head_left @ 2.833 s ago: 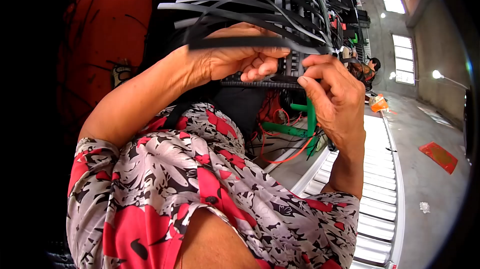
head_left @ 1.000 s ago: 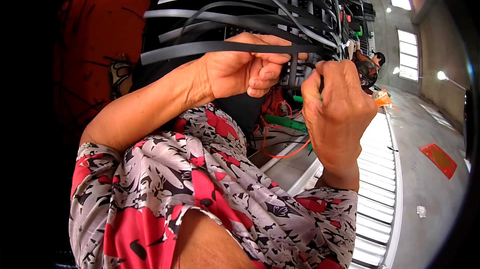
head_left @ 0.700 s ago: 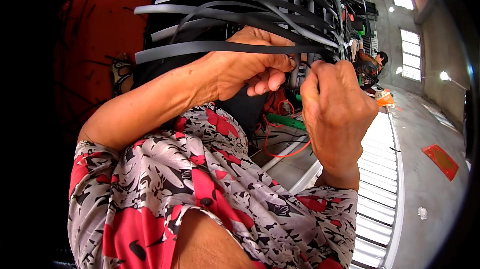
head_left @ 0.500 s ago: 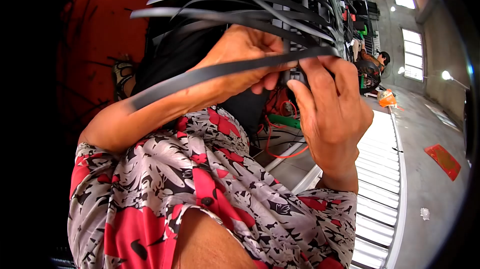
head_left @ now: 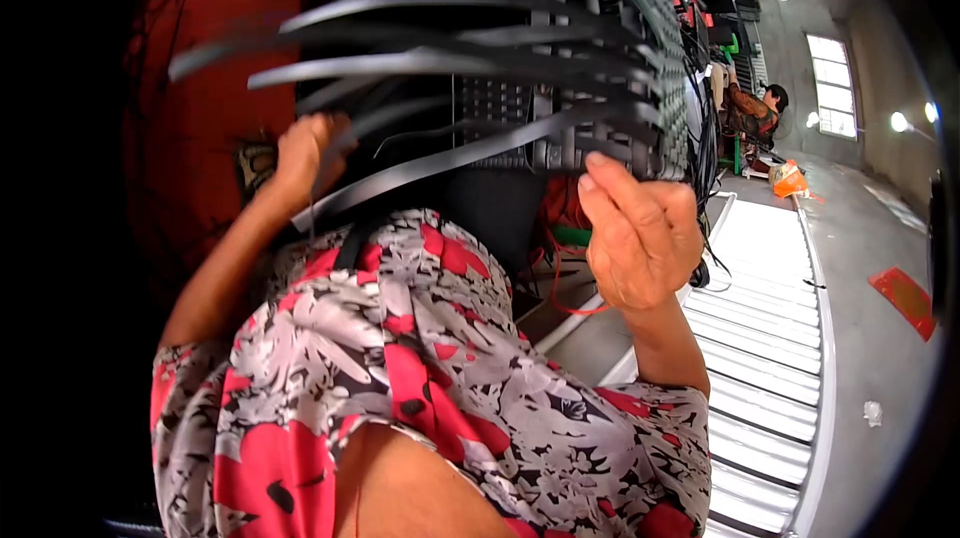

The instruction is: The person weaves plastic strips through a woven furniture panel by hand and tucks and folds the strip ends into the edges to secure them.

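Blurred by motion, my left hand (head_left: 308, 160) is out to the left, closed round a black strip (head_left: 345, 141) whose lower end hangs by the wrist. My right hand (head_left: 645, 233) is raised at the near edge of a black woven panel (head_left: 505, 113), its fingers bent and pressed together. Whatever may be between those fingertips is hidden. Several long flat strips (head_left: 400, 68) fan out leftward from the woven part. One loose grey-black strip (head_left: 450, 158) curves from near my right fingertips down toward my waist.
A white slatted frame (head_left: 760, 338) lies on the floor to the right. Beyond it are an orange bag (head_left: 788, 180) and a red sheet (head_left: 903, 303). Another person (head_left: 752, 116) sits at the far right. Red flooring (head_left: 200, 138) with scraps is at left.
My left hand has moved away from my right hand, out to the left. My right hand has dropped slightly, and the strip that crossed my left forearm is no longer over it.
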{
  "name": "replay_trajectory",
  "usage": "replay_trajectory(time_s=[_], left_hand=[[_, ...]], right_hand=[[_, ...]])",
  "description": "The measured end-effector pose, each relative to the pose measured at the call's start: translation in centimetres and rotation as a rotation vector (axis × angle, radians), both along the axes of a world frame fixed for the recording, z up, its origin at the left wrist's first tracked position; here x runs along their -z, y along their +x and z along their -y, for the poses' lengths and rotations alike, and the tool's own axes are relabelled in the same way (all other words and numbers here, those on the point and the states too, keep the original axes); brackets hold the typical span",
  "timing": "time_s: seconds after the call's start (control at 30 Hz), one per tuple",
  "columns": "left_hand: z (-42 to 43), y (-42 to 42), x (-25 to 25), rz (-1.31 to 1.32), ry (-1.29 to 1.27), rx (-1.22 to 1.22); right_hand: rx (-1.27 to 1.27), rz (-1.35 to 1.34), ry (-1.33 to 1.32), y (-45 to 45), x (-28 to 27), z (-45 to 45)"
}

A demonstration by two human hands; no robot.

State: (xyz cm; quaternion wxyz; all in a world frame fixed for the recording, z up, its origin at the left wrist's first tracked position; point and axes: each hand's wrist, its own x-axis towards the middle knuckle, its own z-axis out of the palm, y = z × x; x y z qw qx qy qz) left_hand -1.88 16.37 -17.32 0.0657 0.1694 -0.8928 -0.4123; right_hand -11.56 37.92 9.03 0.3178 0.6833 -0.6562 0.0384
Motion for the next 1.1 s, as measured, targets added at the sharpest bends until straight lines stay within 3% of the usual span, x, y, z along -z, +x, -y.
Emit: replay_trajectory(time_s=[0.07, 0.13, 0.23, 0.27, 0.3, 0.33, 0.37, 0.4, 0.47, 0.53, 0.6, 0.63, 0.67, 0.73, 0.77, 0.9, 0.93, 0.97, 1.0, 1.03, 1.1], left_hand=[[-2.3, 1.0, -5.5, -0.165, 0.259, 0.044], [-4.4, 1.0, -9.5, -0.614, 0.073, -0.001], [-5.3, -0.7, -11.4, -1.113, 0.171, -0.027], [-5.5, -0.7, -11.4, -1.114, 0.165, -0.019], [-5.5, -0.6, -11.5, -0.980, 0.396, -0.069], [-5.4, -0.6, -11.9, -0.837, 0.618, -0.124], [-5.2, -0.9, -12.7, -0.882, 0.736, -0.105], [-4.5, -0.9, -13.2, -0.883, 0.723, -0.110], [-3.4, -0.8, -14.0, -0.626, 1.215, 0.076], [-3.6, -0.9, -14.0, -0.617, 1.203, -0.022], [-4.5, -1.5, -14.0, -0.592, 1.197, -0.205], [-5.5, -2.5, -13.3, -0.903, 1.028, -0.285], [-4.6, -1.6, -12.7, -0.706, 0.189, -0.283], [-4.6, -2.6, -12.5, -1.054, 0.452, -0.352], [-4.4, -2.6, -12.1, -1.023, 0.460, -0.381], [-0.7, -1.6, -13.0, -0.888, -0.096, -0.114], [-0.1, -1.7, -14.4, -0.862, 0.246, -0.014], [0.5, -0.9, -15.8, -0.661, 0.794, 0.136], [2.1, -1.0, -14.9, -0.611, 1.184, 0.301], [2.8, -2.2, -14.3, -0.645, 1.304, 0.404], [3.8, -1.7, -14.3, -0.545, 0.697, 0.488]], right_hand=[[0.008, 0.032, 0.032, 0.2, 0.0, -0.7], [0.033, 0.150, -0.095, 0.2, 0.7, -1.6], [0.107, 0.443, -0.318, 0.5, 1.4, -2.0], [0.153, 0.618, -0.420, 0.7, 1.7, -1.8], [0.136, 0.682, -0.462, 0.8, 1.7, -0.8], [0.124, 0.684, -0.472, 0.8, 1.3, -0.5], [0.179, 0.611, -0.410, 0.6, 0.9, -0.4], [0.233, 0.539, -0.346, 0.4, 0.7, -0.4], [0.245, 0.575, -0.357, 0.2, 0.5, -0.4], [0.293, 0.386, -0.332, 0.4, 0.4, -0.6], [0.157, 0.203, -0.277, 1.0, 0.0, -0.4], [0.139, 0.175, -0.202, 1.2, -0.5, 0.3], [0.124, 0.147, -0.130, 1.4, -1.0, 1.0], [0.209, 0.223, -0.074, 0.9, -0.7, 2.0], [0.207, 0.215, -0.053, 1.0, -0.9, 2.2], [0.385, 0.144, 0.118, 2.5, -2.6, 2.7], [0.383, 0.144, 0.134, 2.6, -2.7, 2.7], [0.405, 0.139, 0.149, 2.7, -2.9, 2.7], [0.429, 0.134, 0.162, 2.7, -2.9, 2.7], [0.419, 0.154, 0.161, 2.6, -2.9, 2.8], [0.417, 0.202, 0.173, 2.5, -3.3, 3.1]])
